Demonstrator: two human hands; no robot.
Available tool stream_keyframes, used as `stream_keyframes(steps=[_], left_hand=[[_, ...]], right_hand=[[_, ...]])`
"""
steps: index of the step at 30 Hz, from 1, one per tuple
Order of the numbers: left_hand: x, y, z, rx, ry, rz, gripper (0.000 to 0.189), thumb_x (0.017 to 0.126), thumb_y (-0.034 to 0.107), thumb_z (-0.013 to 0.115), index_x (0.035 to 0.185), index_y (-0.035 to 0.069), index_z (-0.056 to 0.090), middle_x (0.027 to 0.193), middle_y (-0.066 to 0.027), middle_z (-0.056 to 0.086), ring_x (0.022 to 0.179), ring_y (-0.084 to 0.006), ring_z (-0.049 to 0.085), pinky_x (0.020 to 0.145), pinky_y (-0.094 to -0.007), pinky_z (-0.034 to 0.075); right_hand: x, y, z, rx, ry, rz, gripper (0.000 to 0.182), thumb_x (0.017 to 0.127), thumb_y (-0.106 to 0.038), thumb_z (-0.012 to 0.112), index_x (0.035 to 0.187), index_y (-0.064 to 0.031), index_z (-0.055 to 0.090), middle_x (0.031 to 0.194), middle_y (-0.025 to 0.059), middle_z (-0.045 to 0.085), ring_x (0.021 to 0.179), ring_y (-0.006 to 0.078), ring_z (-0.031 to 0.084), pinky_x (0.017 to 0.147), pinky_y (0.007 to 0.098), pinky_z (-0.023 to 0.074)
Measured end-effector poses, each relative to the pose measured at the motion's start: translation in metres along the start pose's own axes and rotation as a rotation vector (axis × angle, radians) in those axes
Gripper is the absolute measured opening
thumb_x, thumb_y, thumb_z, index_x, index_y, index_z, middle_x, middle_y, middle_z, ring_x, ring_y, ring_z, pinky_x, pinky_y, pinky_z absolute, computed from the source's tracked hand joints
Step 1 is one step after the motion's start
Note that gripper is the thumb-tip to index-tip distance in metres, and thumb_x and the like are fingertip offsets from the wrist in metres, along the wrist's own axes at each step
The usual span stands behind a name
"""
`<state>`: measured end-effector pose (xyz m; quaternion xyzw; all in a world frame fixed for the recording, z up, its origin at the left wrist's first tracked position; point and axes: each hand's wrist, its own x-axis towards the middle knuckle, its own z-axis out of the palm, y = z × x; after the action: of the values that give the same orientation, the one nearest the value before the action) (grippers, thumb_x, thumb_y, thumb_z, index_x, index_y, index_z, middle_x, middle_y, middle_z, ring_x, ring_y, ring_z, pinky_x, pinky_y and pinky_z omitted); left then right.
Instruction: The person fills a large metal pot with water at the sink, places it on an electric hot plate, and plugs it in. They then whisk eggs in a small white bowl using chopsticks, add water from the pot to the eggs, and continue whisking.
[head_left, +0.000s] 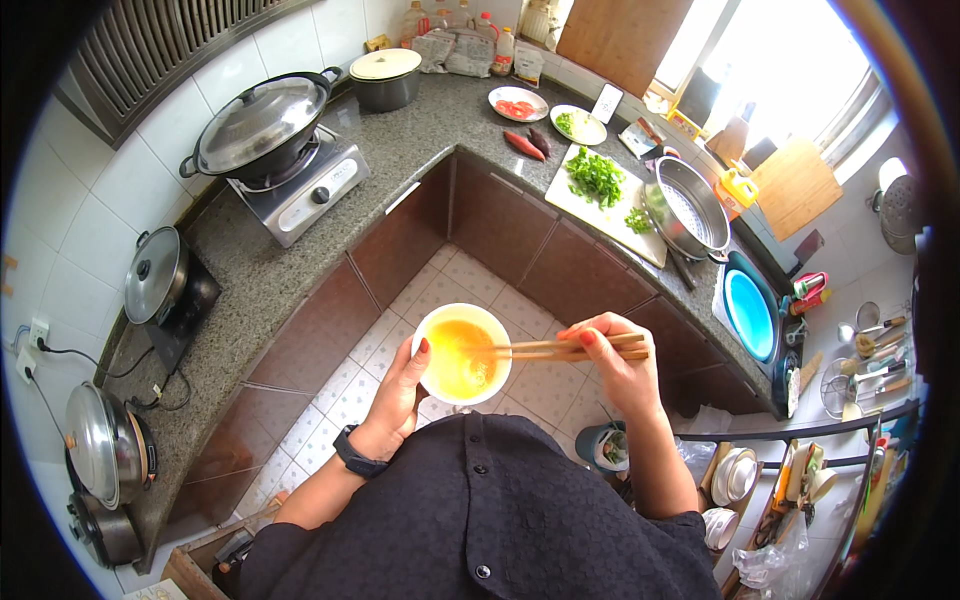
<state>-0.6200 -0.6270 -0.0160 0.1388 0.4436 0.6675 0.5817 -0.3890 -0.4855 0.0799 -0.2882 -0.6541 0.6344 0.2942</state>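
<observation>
My left hand grips the side of a white bowl, its thumb over the rim. Inside the bowl is yellow beaten egg with some froth at the lower right. My right hand pinches a pair of wooden chopsticks, whose tips dip into the egg and look blurred. The bowl is held in the air in front of my body, above the tiled floor.
On the granite counter, a lidded wok sits on a gas stove. Chopped greens lie on a white cutting board beside a steel steamer pot. Plates hold sliced tomato and chopped scallion. A blue basin is farther right.
</observation>
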Motion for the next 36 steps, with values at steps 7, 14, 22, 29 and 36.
stream_keyframes(steps=[7, 14, 22, 29, 36], left_hand=[[0.004, -0.001, 0.0, 0.007, -0.014, -0.013, 0.059, 0.094, 0.045, 0.058, 0.136, 0.008, 0.042, 0.125, -0.0069, 0.053, 0.118, -0.017, 0.051, 0.1, -0.0355, 0.043], [0.031, -0.006, 0.018, -0.013, -0.054, -0.058, 0.057, 0.094, 0.044, 0.058, 0.135, 0.008, 0.043, 0.125, -0.0066, 0.054, 0.118, -0.0171, 0.052, 0.1, -0.035, 0.043], [0.1, -0.024, 0.064, -0.022, -0.107, -0.078, 0.058, 0.094, 0.046, 0.056, 0.136, 0.008, 0.043, 0.128, -0.0067, 0.054, 0.12, -0.0176, 0.051, 0.103, -0.0358, 0.04], [0.148, -0.025, 0.106, -0.009, -0.117, -0.074, 0.062, 0.093, 0.05, 0.057, 0.137, 0.009, 0.043, 0.13, -0.0062, 0.054, 0.122, -0.0192, 0.051, 0.104, -0.0375, 0.039], [0.171, -0.027, 0.117, -0.011, -0.105, -0.173, 0.064, 0.092, 0.052, 0.057, 0.138, 0.01, 0.043, 0.132, -0.0063, 0.054, 0.123, -0.019, 0.051, 0.104, -0.0379, 0.04]], right_hand=[[0.008, 0.001, -0.004, -0.028, 0.135, -0.041, 0.018, 0.094, -0.015, 0.061, 0.089, 0.0018, 0.066, 0.084, 0.0075, 0.07, 0.077, 0.0122, 0.065, 0.072, 0.0263, 0.0518], [0.021, 0.003, -0.028, -0.039, 0.158, -0.049, 0.017, 0.095, -0.013, 0.06, 0.09, 0.0016, 0.067, 0.085, 0.0073, 0.07, 0.078, 0.0122, 0.065, 0.073, 0.0268, 0.0526], [0.05, 0.019, -0.1, 0.022, 0.206, -0.002, 0.018, 0.095, -0.015, 0.059, 0.091, 0.0019, 0.066, 0.091, 0.0114, 0.071, 0.081, 0.0158, 0.068, 0.075, 0.029, 0.0551], [0.077, 0.026, -0.153, 0.052, 0.182, -0.022, 0.019, 0.096, -0.014, 0.058, 0.091, 0.0027, 0.065, 0.092, 0.0118, 0.071, 0.081, 0.0151, 0.066, 0.076, 0.0292, 0.0535], [0.09, 0.026, -0.176, -0.001, 0.12, -0.012, 0.023, 0.095, -0.018, 0.059, 0.09, 0.0041, 0.065, 0.093, 0.017, 0.069, 0.082, 0.0217, 0.067, 0.076, 0.0349, 0.0547]])
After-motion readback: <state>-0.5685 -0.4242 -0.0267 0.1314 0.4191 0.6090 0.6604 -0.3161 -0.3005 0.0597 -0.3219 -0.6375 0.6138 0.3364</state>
